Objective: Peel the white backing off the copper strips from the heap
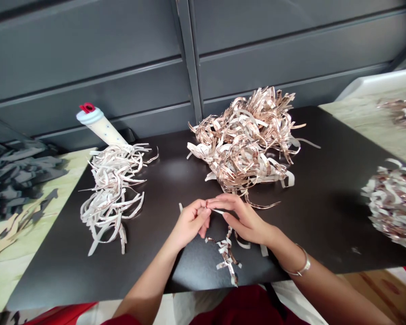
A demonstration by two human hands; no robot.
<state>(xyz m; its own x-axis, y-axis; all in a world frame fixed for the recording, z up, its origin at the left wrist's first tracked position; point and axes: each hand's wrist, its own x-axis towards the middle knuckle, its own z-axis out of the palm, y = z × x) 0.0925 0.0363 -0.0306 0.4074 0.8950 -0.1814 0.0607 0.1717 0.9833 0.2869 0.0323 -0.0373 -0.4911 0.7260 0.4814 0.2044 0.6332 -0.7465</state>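
Over the black tabletop, my left hand [193, 220] pinches a narrow strip, white on one side and rose-gold on the other. My right hand [245, 219] meets it at the fingertips, its fingers closed on the same white strip [217, 211], which runs between the two hands. Below them on the table lies a small cluster of short curled pieces [227, 257]. Just beyond my hands spreads a big tangled heap of rose-gold strips [245, 144]. To the left sits a pile of mostly white strips [113, 189].
A pale bottle with a red-topped lid [103, 124] leans at the back left. Curled pieces form a mound [394, 205] on the right edge. Dark grey pieces [16, 174] cover a pale surface at far left. A grey panelled wall [121, 58] closes off the back.
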